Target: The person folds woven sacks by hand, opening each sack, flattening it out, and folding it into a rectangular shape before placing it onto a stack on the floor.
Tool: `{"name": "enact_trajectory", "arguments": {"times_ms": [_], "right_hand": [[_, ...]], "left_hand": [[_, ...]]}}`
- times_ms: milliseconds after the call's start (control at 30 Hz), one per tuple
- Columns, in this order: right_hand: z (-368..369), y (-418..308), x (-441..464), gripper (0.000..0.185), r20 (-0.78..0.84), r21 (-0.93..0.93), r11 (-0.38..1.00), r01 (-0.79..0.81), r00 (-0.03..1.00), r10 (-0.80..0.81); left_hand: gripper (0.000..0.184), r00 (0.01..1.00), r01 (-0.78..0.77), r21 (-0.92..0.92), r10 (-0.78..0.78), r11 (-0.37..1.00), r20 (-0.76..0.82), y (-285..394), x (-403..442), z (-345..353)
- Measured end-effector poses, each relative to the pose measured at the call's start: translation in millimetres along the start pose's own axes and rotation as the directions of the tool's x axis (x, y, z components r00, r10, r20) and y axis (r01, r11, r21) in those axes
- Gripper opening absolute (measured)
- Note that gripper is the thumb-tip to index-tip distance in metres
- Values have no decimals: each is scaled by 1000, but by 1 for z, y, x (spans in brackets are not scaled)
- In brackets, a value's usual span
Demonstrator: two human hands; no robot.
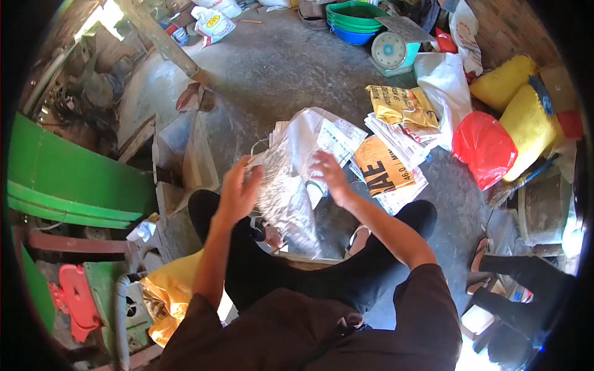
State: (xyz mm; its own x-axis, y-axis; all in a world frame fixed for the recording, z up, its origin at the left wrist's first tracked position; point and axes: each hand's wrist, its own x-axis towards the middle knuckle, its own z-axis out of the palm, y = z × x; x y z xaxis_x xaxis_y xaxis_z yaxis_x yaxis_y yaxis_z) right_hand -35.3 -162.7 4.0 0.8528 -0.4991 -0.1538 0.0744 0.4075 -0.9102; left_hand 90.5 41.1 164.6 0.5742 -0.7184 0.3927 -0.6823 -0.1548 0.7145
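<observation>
A crumpled whitish woven sack (286, 201), smeared by motion in its lower part, lies between my knees over a pile of flattened sacks. My left hand (238, 193) is at the sack's left edge, its thumb apart from the fingers; whether it touches the sack I cannot tell. Over the sack's right side, my right hand (332, 177) is spread with fingers apart and slightly bent. Just right of it lies an orange printed sack (382, 166) on more flattened sacks. Beyond that, a folded yellow printed sack (402, 106) rests on a white stack (397, 135).
A dial scale (391, 52) stands at the back beside stacked green basins (354, 13). Red (484, 150) and yellow bags (529, 127) line the right. A green metal machine (80, 176) fills the left. Another person's legs (526, 278) show at lower right.
</observation>
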Motion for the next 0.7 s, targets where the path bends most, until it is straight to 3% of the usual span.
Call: {"name": "enact_trajectory", "arguments": {"times_ms": [33, 100, 133, 167, 233, 267, 300, 367, 400, 467, 500, 533, 567, 600, 633, 700], "right_hand": [[-10, 3, 12, 55, -130, 42, 999, 0, 992, 5], [-32, 9, 42, 51, -391, -66, 997, -27, 920, -1], [-41, -3, 49, 61, -444, 63, 997, -35, 894, 60], [-51, -19, 54, 73, -486, 193, 981, -35, 865, 126], [-69, -47, 62, 100, -542, 450, 885, -120, 751, 378], [-80, -56, 63, 114, -512, 547, 827, -133, 728, 456], [-90, -64, 64, 115, -524, 534, 834, -138, 720, 455], [-104, -76, 66, 116, -545, 503, 850, -156, 706, 453], [-101, -86, 61, 103, -581, 365, 924, -118, 746, 325], [-119, -80, 64, 86, -373, 82, 996, 30, 928, 3], [-123, -73, 62, 78, -216, -44, 991, 126, 967, -133], [-107, -81, 52, 61, -41, -164, 959, 233, 969, -243], [-91, -92, 41, 52, 135, -239, 899, 366, 930, -342], [-77, -96, 33, 52, 199, -236, 936, 261, 956, -217], [-66, -100, 27, 55, 267, -242, 958, 157, 959, -90], [-52, -105, 7, 77, 268, -498, 827, 260, 953, -138]], "left_hand": [[15, 992, 10, -55, -3, 998, 125, 6, 10, -23], [17, 957, 75, -47, -59, 996, 283, 56, 31, -73], [17, 981, -48, -101, 66, 994, 185, 71, 33, -86], [18, 980, -170, -150, 183, 974, 82, 85, 34, -98], [21, 884, -206, -172, 259, 963, 390, 120, 54, -143], [29, 873, -280, -332, 383, 901, 303, 128, 55, -145], [38, 853, -349, -476, 484, 807, 197, 135, 54, -147], [32, 705, -239, -684, 607, 689, 366, 145, 60, -175], [41, 354, -178, -764, 764, 621, 539, 156, 92, -179], [36, 413, -276, -732, 765, 622, 494, 155, 98, -199], [34, 450, -319, -710, 759, 628, 470, 154, 94, -209], [33, 771, -332, -374, 478, 866, 421, 157, 81, -222], [33, 898, -317, -107, 334, 942, 286, 151, 87, -237], [35, 976, -191, 139, 172, 972, 135, 144, 93, -252], [39, 980, -197, 286, 184, 938, 74, 124, 128, -276], [39, 936, -86, 609, 274, 789, -222, 77, 174, -317]]}}
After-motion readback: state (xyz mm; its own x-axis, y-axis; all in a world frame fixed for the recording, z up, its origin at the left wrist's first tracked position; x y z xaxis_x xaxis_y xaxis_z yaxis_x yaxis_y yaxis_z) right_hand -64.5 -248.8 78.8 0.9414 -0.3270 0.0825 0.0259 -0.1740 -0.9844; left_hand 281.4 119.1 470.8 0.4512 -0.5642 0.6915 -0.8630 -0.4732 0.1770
